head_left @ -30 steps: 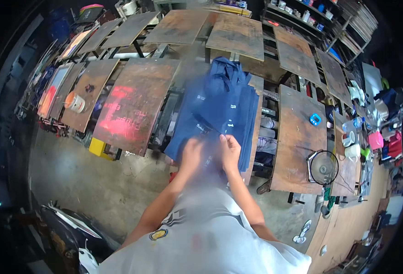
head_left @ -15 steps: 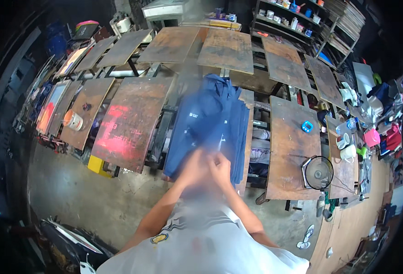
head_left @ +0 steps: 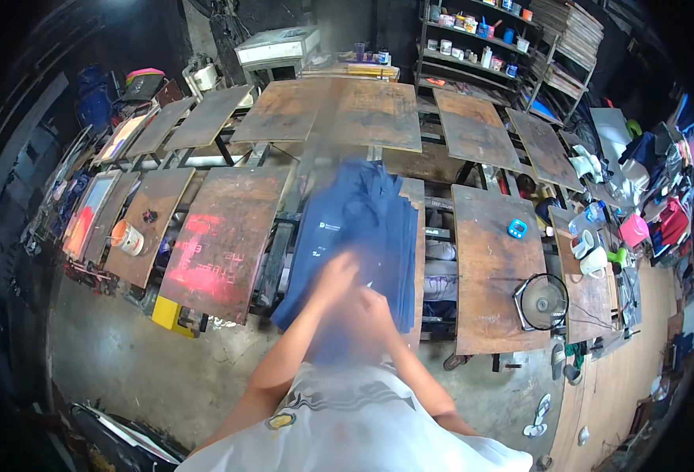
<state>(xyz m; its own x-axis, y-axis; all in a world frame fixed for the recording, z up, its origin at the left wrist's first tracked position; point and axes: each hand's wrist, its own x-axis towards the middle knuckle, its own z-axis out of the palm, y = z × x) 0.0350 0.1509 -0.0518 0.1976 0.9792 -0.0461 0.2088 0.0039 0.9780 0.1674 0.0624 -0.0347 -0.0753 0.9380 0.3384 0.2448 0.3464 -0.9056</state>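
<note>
A stack of navy-blue cloth garments (head_left: 323, 212) with small white prints lies on a board in front of me, its far end bunched up. My left hand (head_left: 337, 277) is over the near half of the stack, its fingers drawn together. Close beside it on the right, slightly nearer my body, my right hand (head_left: 371, 311) has its fingers curled in. A blurred streak runs down the middle of the view and hides part of both hands. Whatever they hold is too smeared to make out.
Brown work boards stand in two rows on metal frames. On the left are a red-stained board (head_left: 221, 244) and a white bucket (head_left: 127, 237). To the right lie a blue timer-like device (head_left: 517, 228) and a round fan (head_left: 544, 302). Shelves with paint tubs (head_left: 473, 47) are at the back.
My left hand has moved up and away from my body, a little apart from the right hand. The right hand sits slightly lower in view. My view has tilted up a little.
</note>
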